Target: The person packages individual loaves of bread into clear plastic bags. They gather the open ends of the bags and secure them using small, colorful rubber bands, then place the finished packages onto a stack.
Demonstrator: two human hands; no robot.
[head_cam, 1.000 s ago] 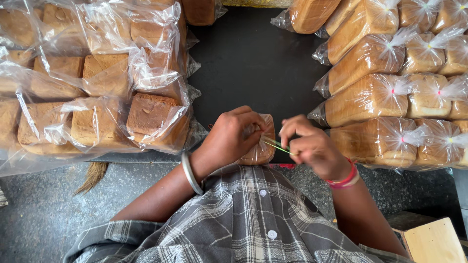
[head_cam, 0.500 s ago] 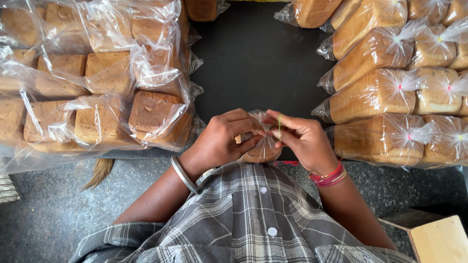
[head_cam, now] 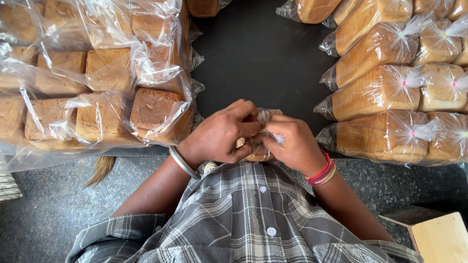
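My left hand (head_cam: 222, 134) and my right hand (head_cam: 291, 142) are closed together over a bread loaf in a clear plastic bag (head_cam: 257, 155) at the near edge of the dark table (head_cam: 263, 58). Both sets of fingers pinch the gathered bag neck (head_cam: 265, 117) between them. Most of the loaf is hidden under my hands. A metal bangle (head_cam: 182, 162) sits on my left wrist and red threads (head_cam: 321, 173) on my right.
Loaves in loose, untied bags (head_cam: 97, 97) are piled on the left. Bagged loaves with tied necks (head_cam: 390, 92) are stacked in rows on the right. A wooden board (head_cam: 438, 238) lies at the lower right on the grey stone floor (head_cam: 44, 214).
A second ago my right hand held a green strand apart from the loaf. Both hands have since closed in together over the bag neck, and the strand is no longer visible.
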